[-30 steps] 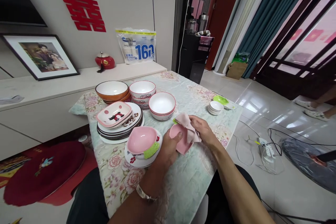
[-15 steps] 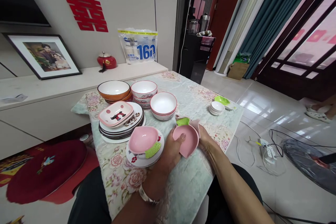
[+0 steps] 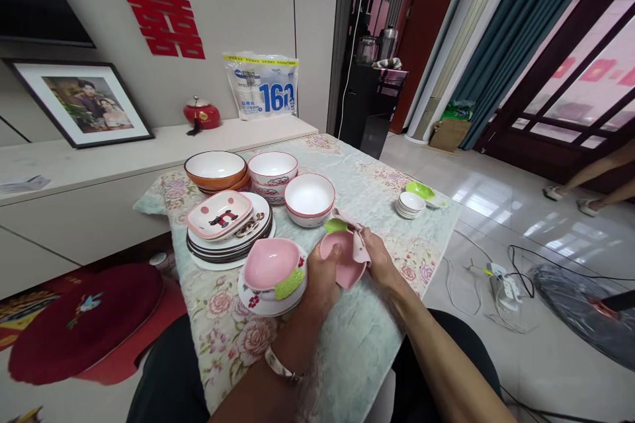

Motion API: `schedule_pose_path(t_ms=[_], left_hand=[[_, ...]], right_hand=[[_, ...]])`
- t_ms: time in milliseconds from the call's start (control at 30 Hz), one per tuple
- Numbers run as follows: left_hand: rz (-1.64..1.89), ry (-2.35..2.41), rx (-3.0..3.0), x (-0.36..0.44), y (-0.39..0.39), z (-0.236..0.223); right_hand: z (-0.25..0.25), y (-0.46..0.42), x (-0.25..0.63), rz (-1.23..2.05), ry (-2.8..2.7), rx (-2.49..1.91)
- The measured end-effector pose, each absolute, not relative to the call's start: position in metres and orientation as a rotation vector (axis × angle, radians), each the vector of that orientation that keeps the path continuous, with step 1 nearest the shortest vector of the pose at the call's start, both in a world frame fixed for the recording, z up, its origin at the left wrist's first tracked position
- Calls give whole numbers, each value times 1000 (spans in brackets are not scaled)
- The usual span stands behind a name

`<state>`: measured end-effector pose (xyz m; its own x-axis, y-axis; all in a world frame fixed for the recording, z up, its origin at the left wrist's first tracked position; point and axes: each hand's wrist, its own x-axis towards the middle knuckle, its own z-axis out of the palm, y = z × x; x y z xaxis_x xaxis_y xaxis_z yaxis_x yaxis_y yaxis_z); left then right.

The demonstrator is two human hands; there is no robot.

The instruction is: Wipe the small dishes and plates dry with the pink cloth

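A pink fruit-shaped bowl [image 3: 349,271] with a green leaf tab is held over the near part of the table. My left hand [image 3: 325,274] grips its left side, thumb over the rim and inside. At the bowl's right rim my right hand [image 3: 378,258] is closed on a pale pink cloth [image 3: 360,248], which folds over the edge into the bowl. A similar pink bowl [image 3: 270,263] with a green leaf rests on small flowered plates [image 3: 253,304], just left of my left hand.
Stacked plates [image 3: 228,258], orange bowls [image 3: 215,172] and red-rimmed bowls [image 3: 310,197] stand on the flowered tablecloth [image 3: 357,350]. Small white dishes [image 3: 411,203] and a green leaf-shaped dish [image 3: 421,190] sit at right. Cables and a power strip [image 3: 506,291] lie on the floor; a person's legs [image 3: 595,175] show beyond.
My right hand has brought the cloth from behind the bowl's rim over its inside. The held bowl has shifted slightly left and tilted. A person's legs have come further into view at right.
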<state>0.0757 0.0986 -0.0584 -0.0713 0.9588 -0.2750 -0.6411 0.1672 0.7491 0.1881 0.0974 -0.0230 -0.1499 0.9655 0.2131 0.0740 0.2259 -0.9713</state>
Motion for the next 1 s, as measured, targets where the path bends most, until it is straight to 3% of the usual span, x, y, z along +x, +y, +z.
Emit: schedule_pose_path(t_ms=[167, 367, 533, 633, 767, 1000], left_hand=[[1428, 910, 390, 80, 98, -55], [1423, 1172, 657, 79, 100, -68], [1302, 1326, 1041, 70, 101, -65], [1359, 1187, 1067, 72, 102, -64], [1455, 950, 916, 79, 105, -71], [1520, 1024, 527, 82, 103, -74]], right_hand=[[-11, 91, 186, 744, -1767, -1148], [-14, 97, 195, 577, -1807, -1324], [-4, 95, 207, 390, -2081, -1194], [-1, 93, 209, 296, -2139, -1110], [-9, 96, 206, 270, -2088, -1030], [-33, 107, 190, 422, -1766, -1144]])
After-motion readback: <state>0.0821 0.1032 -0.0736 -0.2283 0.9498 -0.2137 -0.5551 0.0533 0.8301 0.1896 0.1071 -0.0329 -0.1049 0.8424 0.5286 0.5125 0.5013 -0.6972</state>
